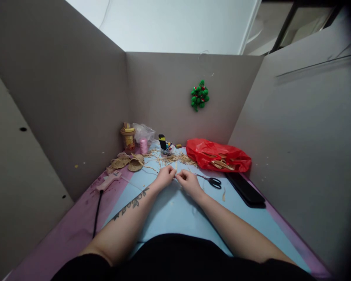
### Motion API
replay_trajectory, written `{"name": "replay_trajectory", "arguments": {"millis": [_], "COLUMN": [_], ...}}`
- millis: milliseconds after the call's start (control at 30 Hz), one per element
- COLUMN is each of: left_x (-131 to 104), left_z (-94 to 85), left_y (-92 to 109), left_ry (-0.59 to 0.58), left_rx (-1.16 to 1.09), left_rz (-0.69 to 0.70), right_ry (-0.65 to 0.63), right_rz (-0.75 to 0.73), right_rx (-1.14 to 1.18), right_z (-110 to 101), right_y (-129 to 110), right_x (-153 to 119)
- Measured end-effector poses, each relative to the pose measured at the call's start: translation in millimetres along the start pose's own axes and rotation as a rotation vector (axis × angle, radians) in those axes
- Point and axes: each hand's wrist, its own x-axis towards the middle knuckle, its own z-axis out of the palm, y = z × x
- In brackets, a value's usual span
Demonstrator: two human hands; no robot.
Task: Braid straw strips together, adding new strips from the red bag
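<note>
Left of the red bag [201,150] and nearer the body, the left hand [166,176] and right hand [189,181] pinch a pale strip [176,165] in their fingers, probably to steady so thin a piece. The bag holds dry strips; the tub [166,152], left of it, holds pens. Scissors [215,182] lie before it, seemingly for easy reach.

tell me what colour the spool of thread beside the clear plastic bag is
The spool is pink, seen in the head view.
</note>
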Motion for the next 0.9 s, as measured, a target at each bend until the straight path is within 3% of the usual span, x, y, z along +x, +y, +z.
{"name": "replay_trajectory", "arguments": {"millis": [200,400,600,733,900], "left_x": [0,-1,-1,1,5], "left_z": [6.9,10.8,9.1,6.6,7.5], "left_y": [-3,-2,-4,-8,-12], "left_ry": [-0.051,-0.001,0.043,0.110,0.083], "left_rx": [-0.341,-0.318,-0.225,-0.136,-0.107], "left_rz": [-0.144,-0.155,-0.131,-0.091,-0.092], "right_ry": [-0.050,-0.074,-0.103,-0.122,0.117], "right_rz": [-0.315,-0.421,-0.361,-0.302,0.003], "right_rx": [-0.367,-0.592,-0.570,-0.363,-0.064], "right_z": [6,5,6,6,6], "right_y": [5,6,2,-5,-6], "right_x": [-4,-4,-9,-9,1]}}
